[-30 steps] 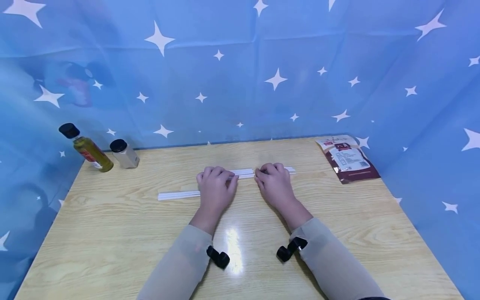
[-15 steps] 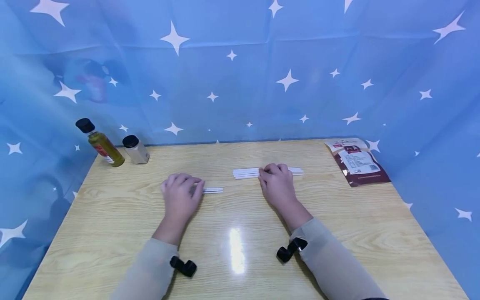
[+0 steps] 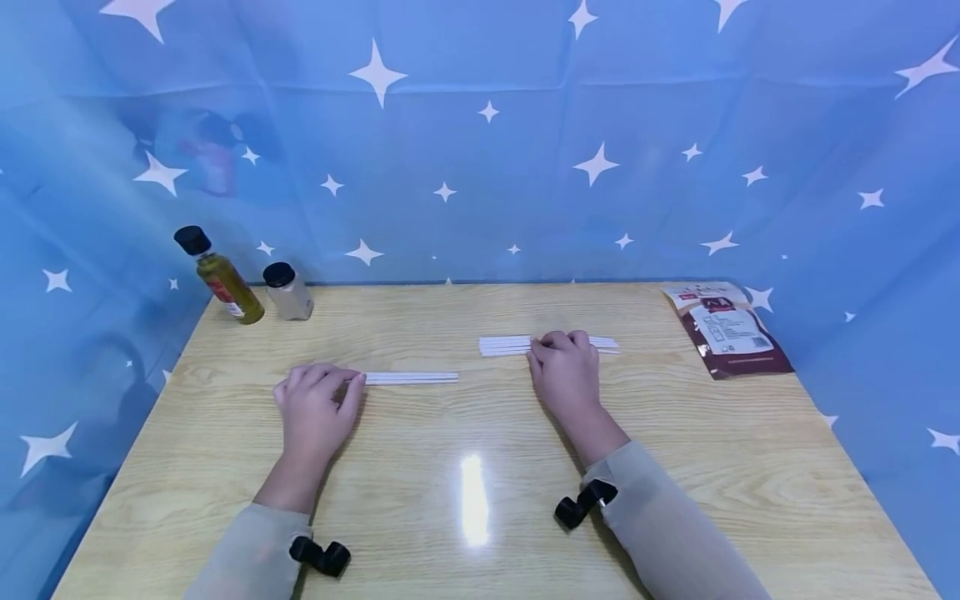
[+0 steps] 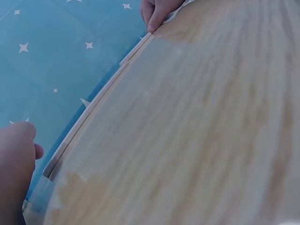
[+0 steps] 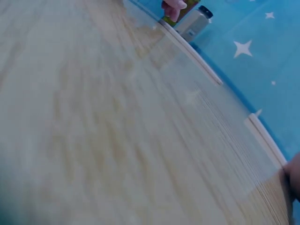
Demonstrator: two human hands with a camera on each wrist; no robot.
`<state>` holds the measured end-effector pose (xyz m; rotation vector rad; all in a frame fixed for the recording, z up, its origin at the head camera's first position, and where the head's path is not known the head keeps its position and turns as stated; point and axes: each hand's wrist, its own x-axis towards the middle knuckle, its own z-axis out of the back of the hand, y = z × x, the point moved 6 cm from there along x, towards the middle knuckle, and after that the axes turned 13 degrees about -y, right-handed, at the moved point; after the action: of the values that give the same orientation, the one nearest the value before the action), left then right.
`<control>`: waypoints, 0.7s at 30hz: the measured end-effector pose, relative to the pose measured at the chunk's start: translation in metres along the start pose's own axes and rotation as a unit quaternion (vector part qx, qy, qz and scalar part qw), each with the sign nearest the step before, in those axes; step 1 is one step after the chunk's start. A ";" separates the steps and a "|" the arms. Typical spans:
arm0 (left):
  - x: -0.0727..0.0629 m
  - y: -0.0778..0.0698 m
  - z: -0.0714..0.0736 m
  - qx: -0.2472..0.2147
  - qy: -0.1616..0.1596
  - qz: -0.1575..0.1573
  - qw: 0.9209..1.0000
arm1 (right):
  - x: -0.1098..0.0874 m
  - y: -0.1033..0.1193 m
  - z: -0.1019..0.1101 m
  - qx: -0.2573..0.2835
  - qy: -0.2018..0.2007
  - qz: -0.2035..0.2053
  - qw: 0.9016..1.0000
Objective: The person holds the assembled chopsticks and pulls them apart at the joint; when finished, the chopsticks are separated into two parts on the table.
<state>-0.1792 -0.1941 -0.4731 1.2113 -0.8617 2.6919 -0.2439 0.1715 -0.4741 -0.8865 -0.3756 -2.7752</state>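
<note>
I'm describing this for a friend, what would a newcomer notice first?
First, the starry blue curtain across the background. Then the white left sticks, with the left hand at their outer end, and the right sticks partly under the right hand. Lastly, the bottle near the far left corner and the pouch near the far right.

Glossy wood-grain table point(image 3: 405, 467), smooth matt sticks point(image 3: 411, 377), creased cloth backdrop point(image 3: 517, 183)
</note>
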 end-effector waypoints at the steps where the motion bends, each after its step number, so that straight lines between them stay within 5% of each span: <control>1: 0.000 0.000 -0.001 -0.002 0.002 0.000 1.000 | 0.000 0.000 0.000 -0.003 -0.001 -0.002 1.000; 12: 0.000 0.002 -0.013 -0.011 0.026 -0.001 1.000 | 0.001 0.002 0.003 0.010 -0.027 -0.051 0.998; 21: 0.002 0.005 -0.018 -0.017 0.069 0.003 0.997 | 0.000 0.058 0.000 0.099 -0.104 0.044 0.989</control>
<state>-0.1943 -0.1887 -0.4836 1.0037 -0.8877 2.7154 -0.2281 0.1167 -0.4639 -1.1158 -0.6179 -2.5189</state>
